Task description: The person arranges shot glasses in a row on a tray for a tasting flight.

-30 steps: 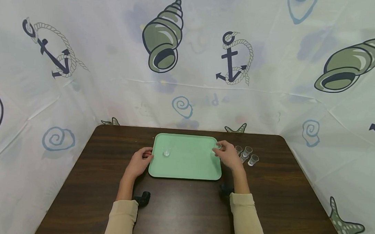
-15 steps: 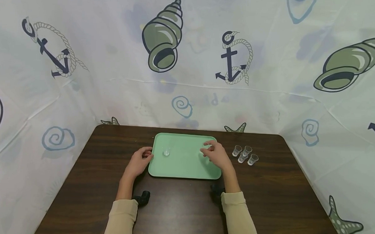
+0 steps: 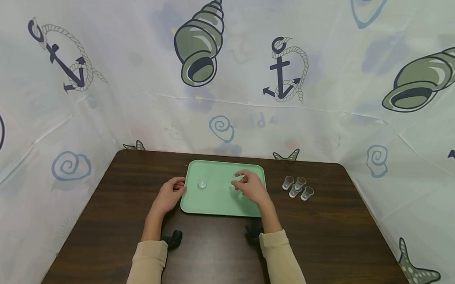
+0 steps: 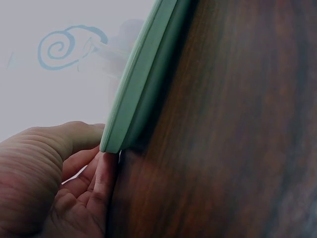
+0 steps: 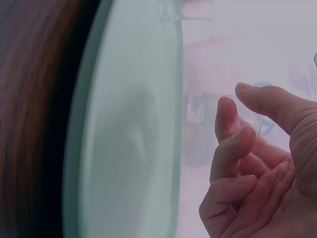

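Note:
A light green tray [image 3: 217,204] lies on the table, and my left hand [image 3: 170,195] pinches its left rim. In the left wrist view the thumb is on the rim's upper side, with fingers below. My right hand [image 3: 251,189] is over the tray's right half, pinching a small clear shot glass [image 5: 197,108] between thumb and fingers. That glass is held above the tray surface, upright, and its far side is partly hidden by the fingers. Another clear shot glass [image 3: 202,183] stands on the tray's left part; its base also shows at the top of the right wrist view.
Several more clear shot glasses [image 3: 295,190] stand in a close cluster on the dark wooden table [image 3: 212,258], right of the tray. A white curtain [image 3: 243,130] printed with shells and anchors hangs behind the table and along both sides.
My right hand has carried the shot glass leftward from the tray's right edge to farther over the tray, uncovering the cluster of glasses. My left hand has stayed at the rim.

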Demonstrator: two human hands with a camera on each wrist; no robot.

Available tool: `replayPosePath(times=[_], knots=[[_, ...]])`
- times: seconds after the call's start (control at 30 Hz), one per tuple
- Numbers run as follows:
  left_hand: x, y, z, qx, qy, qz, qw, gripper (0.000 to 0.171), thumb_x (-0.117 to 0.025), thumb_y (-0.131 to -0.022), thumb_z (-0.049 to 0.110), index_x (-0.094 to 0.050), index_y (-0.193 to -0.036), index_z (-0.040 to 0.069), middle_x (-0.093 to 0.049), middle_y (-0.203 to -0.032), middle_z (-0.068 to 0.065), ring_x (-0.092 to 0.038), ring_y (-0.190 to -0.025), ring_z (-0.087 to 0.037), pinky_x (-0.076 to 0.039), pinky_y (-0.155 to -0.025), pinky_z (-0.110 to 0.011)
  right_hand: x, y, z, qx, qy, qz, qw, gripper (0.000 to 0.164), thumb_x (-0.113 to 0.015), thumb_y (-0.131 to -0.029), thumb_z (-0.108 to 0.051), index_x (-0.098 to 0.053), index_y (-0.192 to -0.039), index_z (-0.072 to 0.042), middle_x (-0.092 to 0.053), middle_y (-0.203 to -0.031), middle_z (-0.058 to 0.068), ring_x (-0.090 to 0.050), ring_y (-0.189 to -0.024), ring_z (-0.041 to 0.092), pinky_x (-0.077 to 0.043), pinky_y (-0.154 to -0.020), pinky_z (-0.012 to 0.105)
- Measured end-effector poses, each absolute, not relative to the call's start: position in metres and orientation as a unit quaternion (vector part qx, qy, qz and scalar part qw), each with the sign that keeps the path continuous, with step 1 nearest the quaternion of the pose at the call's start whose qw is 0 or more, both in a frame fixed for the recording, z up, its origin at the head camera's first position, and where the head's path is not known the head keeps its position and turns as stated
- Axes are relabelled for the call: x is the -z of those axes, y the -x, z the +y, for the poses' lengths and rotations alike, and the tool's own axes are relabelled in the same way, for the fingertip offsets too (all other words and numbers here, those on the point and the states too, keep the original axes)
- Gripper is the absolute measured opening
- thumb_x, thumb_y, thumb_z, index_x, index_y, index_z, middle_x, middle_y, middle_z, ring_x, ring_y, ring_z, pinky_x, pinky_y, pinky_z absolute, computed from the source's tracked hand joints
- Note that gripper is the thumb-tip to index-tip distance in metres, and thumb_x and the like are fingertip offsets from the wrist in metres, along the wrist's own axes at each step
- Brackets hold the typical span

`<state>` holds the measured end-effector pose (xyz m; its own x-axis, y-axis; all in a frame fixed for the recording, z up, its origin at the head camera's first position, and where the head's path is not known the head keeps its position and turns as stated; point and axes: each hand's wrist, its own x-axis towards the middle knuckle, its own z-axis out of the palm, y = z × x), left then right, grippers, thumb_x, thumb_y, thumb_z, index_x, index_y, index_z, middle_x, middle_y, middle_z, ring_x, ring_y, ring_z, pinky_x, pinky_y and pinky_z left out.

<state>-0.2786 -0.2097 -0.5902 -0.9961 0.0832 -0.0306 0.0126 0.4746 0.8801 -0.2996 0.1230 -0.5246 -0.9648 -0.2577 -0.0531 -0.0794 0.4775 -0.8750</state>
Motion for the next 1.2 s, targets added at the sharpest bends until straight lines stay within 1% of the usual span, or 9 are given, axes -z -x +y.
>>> replayPosePath(times=[0.1, 0.2, 0.33, 0.53, 0.67, 0.87, 1.03, 1.2], knots=[[0.589, 0.279, -0.21, -0.511, -0.028, 0.858, 0.035, 0.048, -0.057, -0.113, 0.019, -0.051, -0.156, -0.001, -0.061, -0.14, -0.025, -0.06, -0.13, -0.039, -0.052, -0.11, -0.055, 0.525, 0.3, 0.115, 0.507, 0.102, 0.85, 0.095, 0.042, -0.073, -0.104, -0.024, -0.066, -0.14, -0.002, -0.076, -0.098, 0.024, -0.069, -0.085, 0.044, -0.05, -0.062, 0.03], [0.588, 0.279, -0.209, -0.51, -0.027, 0.859, 0.036, 0.048, -0.057, -0.113, 0.018, -0.051, -0.156, -0.001, -0.061, -0.14, -0.025, -0.06, -0.131, -0.039, -0.052, -0.11, -0.055, 0.528, 0.3, 0.108, 0.509, 0.104, 0.849, 0.101, 0.04, -0.072, -0.104, -0.023, -0.066, -0.139, -0.003, -0.076, -0.097, 0.022, -0.07, -0.085, 0.042, -0.05, -0.062, 0.03], [0.588, 0.279, -0.209, -0.51, -0.023, 0.859, 0.036, 0.048, -0.058, -0.113, 0.018, -0.051, -0.156, -0.001, -0.061, -0.139, -0.024, -0.06, -0.13, -0.039, -0.052, -0.11, -0.055, 0.531, 0.3, 0.1, 0.512, 0.104, 0.846, 0.106, 0.041, -0.073, -0.104, -0.022, -0.066, -0.14, -0.004, -0.076, -0.096, 0.019, -0.07, -0.081, 0.041, -0.048, -0.06, 0.03], [0.587, 0.28, -0.208, -0.513, -0.019, 0.857, 0.034, 0.047, -0.059, -0.112, 0.018, -0.053, -0.154, -0.001, -0.063, -0.136, -0.024, -0.061, -0.128, -0.038, -0.053, -0.109, -0.054, 0.531, 0.301, 0.09, 0.528, 0.104, 0.835, 0.114, 0.038, -0.073, -0.104, -0.019, -0.066, -0.138, -0.004, -0.078, -0.098, 0.022, -0.072, -0.07, 0.039, -0.045, -0.056, 0.03], [0.587, 0.28, -0.209, -0.515, -0.016, 0.856, 0.033, 0.046, -0.06, -0.112, 0.017, -0.053, -0.154, -0.002, -0.063, -0.135, -0.024, -0.061, -0.127, -0.038, -0.053, -0.11, -0.054, 0.531, 0.303, 0.082, 0.527, 0.108, 0.834, 0.124, 0.039, -0.072, -0.105, -0.019, -0.066, -0.139, -0.003, -0.08, -0.1, 0.021, -0.074, -0.07, 0.039, -0.045, -0.057, 0.03], [0.588, 0.28, -0.208, -0.517, -0.018, 0.855, 0.032, 0.046, -0.059, -0.112, 0.016, -0.053, -0.153, -0.003, -0.063, -0.135, -0.025, -0.061, -0.127, -0.038, -0.053, -0.11, -0.054, 0.533, 0.303, 0.073, 0.518, 0.111, 0.838, 0.133, 0.04, -0.071, -0.105, -0.021, -0.065, -0.142, -0.005, -0.081, -0.099, 0.014, -0.074, -0.068, 0.033, -0.044, -0.058, 0.031], [0.587, 0.28, -0.209, -0.517, -0.017, 0.855, 0.032, 0.046, -0.06, -0.112, 0.017, -0.054, -0.153, -0.002, -0.063, -0.135, -0.025, -0.062, -0.127, -0.038, -0.053, -0.11, -0.055, 0.536, 0.303, 0.065, 0.511, 0.112, 0.842, 0.133, 0.039, -0.071, -0.106, -0.022, -0.065, -0.141, -0.006, -0.081, -0.1, 0.013, -0.073, -0.068, 0.03, -0.045, -0.057, 0.031], [0.586, 0.28, -0.209, -0.515, -0.016, 0.857, 0.033, 0.046, -0.06, -0.112, 0.017, -0.054, -0.153, -0.001, -0.063, -0.136, -0.024, -0.063, -0.127, -0.039, -0.053, -0.109, -0.055, 0.537, 0.304, 0.057, 0.498, 0.116, 0.849, 0.13, 0.038, -0.071, -0.106, -0.024, -0.066, -0.14, -0.009, -0.081, -0.099, 0.01, -0.073, -0.068, 0.027, -0.047, -0.058, 0.031]])
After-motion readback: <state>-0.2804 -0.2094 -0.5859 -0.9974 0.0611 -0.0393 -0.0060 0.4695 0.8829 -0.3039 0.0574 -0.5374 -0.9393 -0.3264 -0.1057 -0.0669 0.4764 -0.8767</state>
